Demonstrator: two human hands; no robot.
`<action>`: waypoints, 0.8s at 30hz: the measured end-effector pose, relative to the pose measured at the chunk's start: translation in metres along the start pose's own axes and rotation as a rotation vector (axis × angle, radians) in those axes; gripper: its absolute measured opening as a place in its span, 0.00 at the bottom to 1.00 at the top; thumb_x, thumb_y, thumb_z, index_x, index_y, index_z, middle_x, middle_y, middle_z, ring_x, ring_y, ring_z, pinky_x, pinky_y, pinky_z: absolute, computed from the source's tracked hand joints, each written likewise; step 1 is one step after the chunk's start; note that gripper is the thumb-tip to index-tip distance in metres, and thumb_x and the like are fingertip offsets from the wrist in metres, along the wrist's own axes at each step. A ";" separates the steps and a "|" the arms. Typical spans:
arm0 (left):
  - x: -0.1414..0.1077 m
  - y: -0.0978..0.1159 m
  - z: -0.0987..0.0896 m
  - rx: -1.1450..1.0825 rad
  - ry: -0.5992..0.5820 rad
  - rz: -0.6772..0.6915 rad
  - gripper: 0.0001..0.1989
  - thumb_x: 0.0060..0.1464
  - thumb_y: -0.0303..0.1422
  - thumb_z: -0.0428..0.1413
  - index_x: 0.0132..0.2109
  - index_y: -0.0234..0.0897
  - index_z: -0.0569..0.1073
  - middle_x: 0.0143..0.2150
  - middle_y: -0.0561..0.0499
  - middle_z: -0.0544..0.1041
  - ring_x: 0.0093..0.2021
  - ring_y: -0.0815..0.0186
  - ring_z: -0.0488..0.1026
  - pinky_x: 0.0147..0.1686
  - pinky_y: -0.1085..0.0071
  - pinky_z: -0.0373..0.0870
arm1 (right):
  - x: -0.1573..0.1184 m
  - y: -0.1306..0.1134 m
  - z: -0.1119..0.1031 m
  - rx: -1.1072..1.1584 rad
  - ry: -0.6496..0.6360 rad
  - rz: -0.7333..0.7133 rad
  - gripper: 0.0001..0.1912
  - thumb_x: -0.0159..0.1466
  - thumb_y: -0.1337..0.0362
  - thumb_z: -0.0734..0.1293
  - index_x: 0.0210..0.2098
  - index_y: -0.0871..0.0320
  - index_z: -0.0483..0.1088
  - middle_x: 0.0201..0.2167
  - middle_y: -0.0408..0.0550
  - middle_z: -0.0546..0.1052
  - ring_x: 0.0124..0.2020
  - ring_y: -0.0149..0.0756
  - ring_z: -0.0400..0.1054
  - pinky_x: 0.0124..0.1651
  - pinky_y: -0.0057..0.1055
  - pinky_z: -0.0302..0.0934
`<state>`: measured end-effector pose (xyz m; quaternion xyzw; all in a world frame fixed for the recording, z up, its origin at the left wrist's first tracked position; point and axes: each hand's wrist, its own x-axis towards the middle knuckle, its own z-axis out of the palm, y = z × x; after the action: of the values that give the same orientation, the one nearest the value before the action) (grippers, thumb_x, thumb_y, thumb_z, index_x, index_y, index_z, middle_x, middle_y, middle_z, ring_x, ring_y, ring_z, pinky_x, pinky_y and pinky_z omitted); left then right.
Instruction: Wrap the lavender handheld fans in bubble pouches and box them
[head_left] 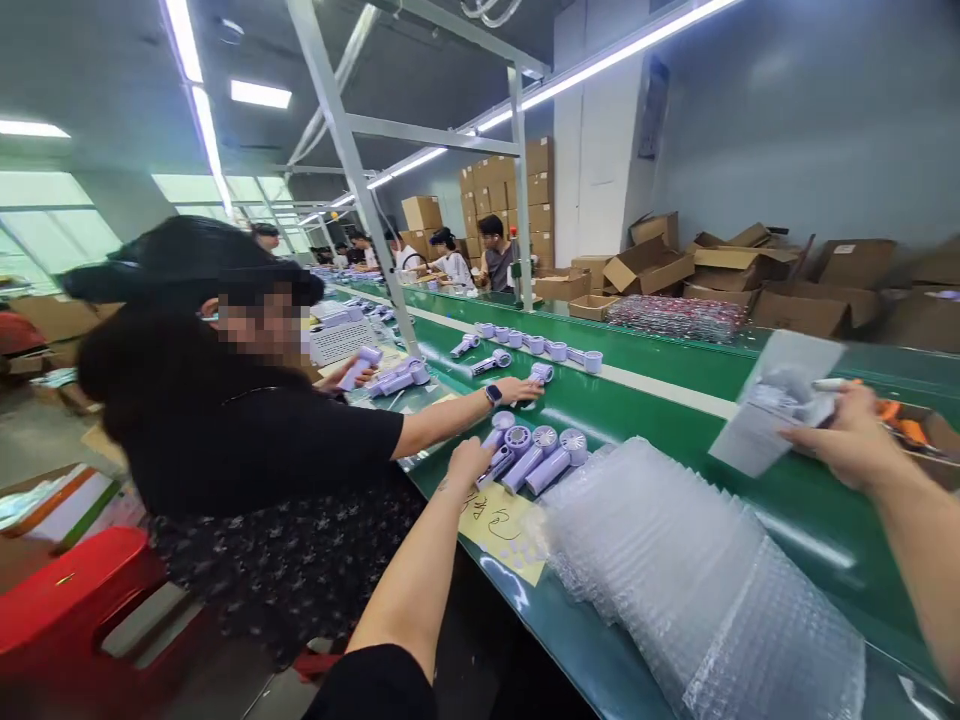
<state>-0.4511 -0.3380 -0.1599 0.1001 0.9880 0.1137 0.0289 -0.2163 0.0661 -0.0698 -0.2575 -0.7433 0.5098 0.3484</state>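
Note:
My left hand is closed on a light purple handheld fan at the left end of a short row of purple fans on the bench edge. Out to the right, over the green belt, my right hand grips a translucent bubble bag with a blurred item inside. Between my hands lies a large stack of clear bubble bags. A yellow paper with handwriting and small pale pieces lies below the fans.
At the left, a person in black reaches one hand to a fan on the belt and holds another. More fans line the belt. A metal post rises beyond. Cartons and an orange-handled tool are at the right.

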 end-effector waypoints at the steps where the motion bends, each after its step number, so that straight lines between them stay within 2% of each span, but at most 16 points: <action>1: 0.001 -0.001 0.003 0.019 -0.013 0.016 0.19 0.57 0.41 0.46 0.40 0.29 0.73 0.43 0.36 0.76 0.44 0.54 0.73 0.38 0.68 0.64 | -0.002 0.005 0.006 0.031 -0.035 0.011 0.26 0.46 0.76 0.71 0.38 0.53 0.57 0.30 0.43 0.71 0.30 0.32 0.68 0.36 0.30 0.62; 3: -0.001 0.000 0.006 0.059 -0.020 0.064 0.20 0.58 0.42 0.46 0.39 0.29 0.73 0.43 0.35 0.76 0.45 0.52 0.73 0.39 0.67 0.64 | -0.006 0.012 0.014 0.069 -0.066 0.024 0.22 0.50 0.74 0.67 0.40 0.53 0.56 0.31 0.42 0.70 0.32 0.31 0.68 0.38 0.29 0.61; 5: -0.008 0.001 0.002 0.117 0.035 0.137 0.20 0.58 0.41 0.45 0.41 0.28 0.73 0.44 0.33 0.74 0.46 0.50 0.71 0.41 0.64 0.63 | -0.010 0.012 0.015 0.041 -0.028 0.016 0.18 0.53 0.73 0.64 0.42 0.55 0.57 0.34 0.44 0.70 0.35 0.31 0.67 0.40 0.29 0.60; 8: -0.031 0.009 -0.015 0.209 0.276 0.275 0.21 0.59 0.41 0.43 0.40 0.27 0.72 0.42 0.33 0.73 0.45 0.49 0.70 0.39 0.63 0.63 | -0.023 0.003 0.007 -0.026 0.047 -0.011 0.18 0.54 0.72 0.64 0.43 0.58 0.60 0.41 0.50 0.69 0.42 0.33 0.66 0.45 0.29 0.57; 10: -0.056 0.024 -0.030 0.164 0.472 0.381 0.21 0.59 0.43 0.43 0.38 0.29 0.73 0.37 0.36 0.74 0.42 0.51 0.71 0.38 0.64 0.63 | -0.047 -0.005 0.004 -0.045 0.077 0.001 0.17 0.54 0.68 0.66 0.43 0.59 0.61 0.42 0.51 0.69 0.41 0.33 0.66 0.46 0.30 0.58; 11: -0.071 0.036 -0.036 0.080 0.536 0.440 0.21 0.59 0.44 0.44 0.37 0.30 0.73 0.36 0.38 0.74 0.40 0.53 0.71 0.37 0.65 0.63 | -0.065 -0.009 0.005 -0.016 0.036 0.043 0.17 0.55 0.65 0.67 0.43 0.58 0.61 0.41 0.52 0.70 0.39 0.34 0.67 0.44 0.31 0.60; 13: -0.108 0.071 -0.040 -0.185 0.578 0.597 0.18 0.58 0.44 0.47 0.37 0.34 0.73 0.33 0.43 0.74 0.36 0.59 0.71 0.36 0.68 0.63 | -0.108 -0.017 0.014 0.140 -0.180 0.176 0.21 0.56 0.57 0.67 0.45 0.57 0.60 0.39 0.52 0.72 0.34 0.34 0.69 0.40 0.34 0.65; 14: -0.130 0.091 -0.038 -0.335 0.529 0.688 0.17 0.58 0.43 0.48 0.38 0.36 0.73 0.31 0.46 0.74 0.33 0.62 0.71 0.34 0.69 0.63 | -0.131 -0.020 0.021 0.269 -0.346 0.242 0.24 0.55 0.54 0.68 0.46 0.56 0.60 0.41 0.53 0.73 0.35 0.36 0.70 0.40 0.36 0.66; 15: -0.152 0.111 -0.033 -0.442 0.477 0.773 0.16 0.59 0.42 0.47 0.37 0.36 0.73 0.30 0.47 0.74 0.31 0.63 0.70 0.32 0.70 0.63 | -0.153 -0.023 0.027 0.391 -0.446 0.269 0.27 0.54 0.52 0.69 0.49 0.55 0.59 0.43 0.53 0.73 0.36 0.37 0.71 0.41 0.38 0.67; 16: -0.175 0.130 -0.026 -0.500 0.441 0.870 0.15 0.59 0.42 0.47 0.37 0.36 0.72 0.30 0.47 0.74 0.31 0.64 0.70 0.32 0.69 0.63 | -0.172 -0.025 0.031 0.490 -0.452 0.278 0.29 0.53 0.51 0.70 0.49 0.53 0.59 0.43 0.51 0.73 0.37 0.37 0.71 0.41 0.39 0.67; 17: -0.197 0.147 -0.018 -0.511 0.393 0.984 0.15 0.59 0.41 0.47 0.39 0.35 0.72 0.32 0.45 0.74 0.33 0.62 0.70 0.34 0.68 0.64 | -0.188 -0.025 0.032 0.555 -0.386 0.270 0.29 0.52 0.51 0.71 0.48 0.53 0.61 0.42 0.50 0.73 0.38 0.37 0.71 0.42 0.38 0.68; 18: -0.217 0.160 -0.009 -0.498 0.328 1.099 0.16 0.59 0.42 0.47 0.42 0.33 0.72 0.34 0.43 0.74 0.36 0.61 0.70 0.36 0.67 0.65 | -0.202 -0.024 0.028 0.584 -0.253 0.262 0.27 0.50 0.52 0.72 0.45 0.54 0.63 0.38 0.47 0.74 0.36 0.35 0.71 0.40 0.36 0.68; 20: -0.245 0.174 0.006 -0.442 0.168 1.332 0.20 0.59 0.44 0.48 0.47 0.32 0.69 0.38 0.42 0.74 0.40 0.60 0.70 0.39 0.67 0.66 | -0.223 -0.016 0.007 0.570 0.014 0.288 0.21 0.50 0.53 0.73 0.38 0.56 0.66 0.30 0.43 0.73 0.30 0.33 0.69 0.34 0.31 0.68; 21: -0.252 0.175 0.012 -0.369 0.101 1.448 0.22 0.57 0.45 0.50 0.49 0.32 0.68 0.40 0.42 0.74 0.42 0.60 0.69 0.41 0.66 0.66 | -0.233 -0.010 -0.009 0.547 0.087 0.329 0.19 0.51 0.53 0.72 0.36 0.56 0.66 0.27 0.42 0.71 0.27 0.33 0.69 0.31 0.30 0.68; 23: -0.255 0.171 0.021 -0.122 0.023 1.650 0.22 0.55 0.44 0.54 0.50 0.32 0.68 0.43 0.41 0.73 0.46 0.57 0.68 0.43 0.64 0.65 | -0.253 0.003 -0.047 0.490 0.108 0.451 0.17 0.53 0.52 0.71 0.36 0.55 0.67 0.26 0.43 0.71 0.25 0.35 0.69 0.27 0.32 0.68; 24: -0.253 0.167 0.025 0.036 0.006 1.724 0.18 0.54 0.40 0.55 0.47 0.32 0.70 0.42 0.41 0.73 0.46 0.56 0.67 0.42 0.63 0.64 | -0.265 0.010 -0.065 0.463 0.087 0.527 0.18 0.54 0.51 0.70 0.38 0.54 0.67 0.26 0.44 0.72 0.24 0.36 0.69 0.26 0.33 0.68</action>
<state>-0.1698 -0.2244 -0.1373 0.8153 0.5690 0.0803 -0.0715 0.0002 -0.0883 -0.1311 -0.3760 -0.5005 0.7257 0.2855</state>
